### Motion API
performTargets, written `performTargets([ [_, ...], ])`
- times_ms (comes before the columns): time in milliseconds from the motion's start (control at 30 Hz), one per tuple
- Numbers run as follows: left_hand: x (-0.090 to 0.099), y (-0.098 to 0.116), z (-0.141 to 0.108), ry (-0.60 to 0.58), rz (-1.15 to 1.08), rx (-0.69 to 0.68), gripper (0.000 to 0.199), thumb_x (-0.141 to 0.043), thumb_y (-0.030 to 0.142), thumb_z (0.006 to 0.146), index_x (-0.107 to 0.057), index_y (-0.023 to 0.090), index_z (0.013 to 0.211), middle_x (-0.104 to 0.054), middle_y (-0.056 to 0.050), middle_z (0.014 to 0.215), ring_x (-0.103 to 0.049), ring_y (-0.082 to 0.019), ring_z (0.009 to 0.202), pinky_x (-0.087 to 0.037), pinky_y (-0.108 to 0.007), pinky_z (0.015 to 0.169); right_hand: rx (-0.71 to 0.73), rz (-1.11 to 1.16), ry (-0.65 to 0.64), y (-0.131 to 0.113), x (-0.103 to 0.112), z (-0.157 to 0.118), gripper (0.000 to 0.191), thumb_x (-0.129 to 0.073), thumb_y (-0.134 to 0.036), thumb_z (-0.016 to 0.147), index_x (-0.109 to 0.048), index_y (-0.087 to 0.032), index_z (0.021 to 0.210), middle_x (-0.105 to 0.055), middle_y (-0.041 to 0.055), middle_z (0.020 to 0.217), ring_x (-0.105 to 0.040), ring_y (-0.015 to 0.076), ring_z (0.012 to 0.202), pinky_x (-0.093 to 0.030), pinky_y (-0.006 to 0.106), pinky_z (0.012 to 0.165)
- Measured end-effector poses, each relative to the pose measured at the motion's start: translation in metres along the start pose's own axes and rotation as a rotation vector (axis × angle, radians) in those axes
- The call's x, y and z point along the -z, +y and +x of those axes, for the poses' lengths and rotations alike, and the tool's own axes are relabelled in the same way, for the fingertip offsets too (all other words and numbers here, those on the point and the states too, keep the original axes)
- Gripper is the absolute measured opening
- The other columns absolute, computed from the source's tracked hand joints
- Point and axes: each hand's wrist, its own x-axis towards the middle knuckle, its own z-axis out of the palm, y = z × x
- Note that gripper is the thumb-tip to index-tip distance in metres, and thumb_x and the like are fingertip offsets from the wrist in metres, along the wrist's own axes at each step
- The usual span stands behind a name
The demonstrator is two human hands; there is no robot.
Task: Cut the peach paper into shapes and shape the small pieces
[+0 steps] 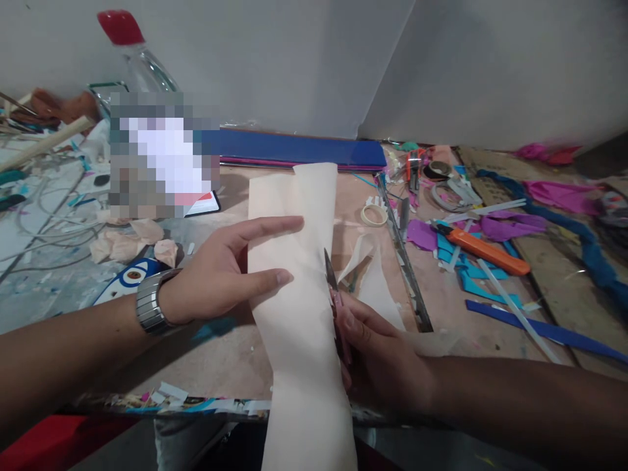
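A long cream sheet runs from the middle of the table down over its front edge. My left hand, with a metal watch at the wrist, rests on the sheet's upper left part, thumb and forefinger spread apart. At the sheet's right edge my right hand is wrapped round the handles of a pair of scissors. The blades point up and away along that edge. Right of the scissors lies a cream offcut, with a cut strip curling beside it.
A masking tape roll and an orange cutter lie to the right among coloured scraps. Blue sheets lie at the back. On the left are crumpled pieces, wires and a red-capped bottle.
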Motion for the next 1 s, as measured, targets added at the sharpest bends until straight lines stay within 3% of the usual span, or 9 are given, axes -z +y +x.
performTargets([
  [567,-0.0004,-0.0004,-0.0001,-0.006,-0.047,0.036,0.067,-0.083,0.031,0.082,-0.061,0.023,0.145,-0.06,-0.011,0.151,-0.064,-0.032,0.129,-0.056,-0.047,0.108,-0.003,-0.003,0.023,-0.0046,-0.0053,0.0019,0.038,-0.064,-0.053,0.096,-0.05,-0.02,0.082,-0.056,-0.0059,0.05,-0.042,0.0071,0.041,-0.035,0.017,0.045],
  [1000,0.0014,-0.0036,-0.0008,-0.098,0.013,-0.023,0.072,-0.084,0.029,0.081,-0.057,0.025,0.148,-0.056,-0.011,0.154,-0.059,-0.033,0.136,-0.052,-0.047,0.113,-0.028,-0.037,0.048,-0.0027,-0.0018,-0.0009,0.038,-0.061,-0.059,0.095,-0.049,-0.024,0.087,-0.056,-0.0061,0.05,-0.039,0.0096,0.037,-0.033,0.021,0.041],
])
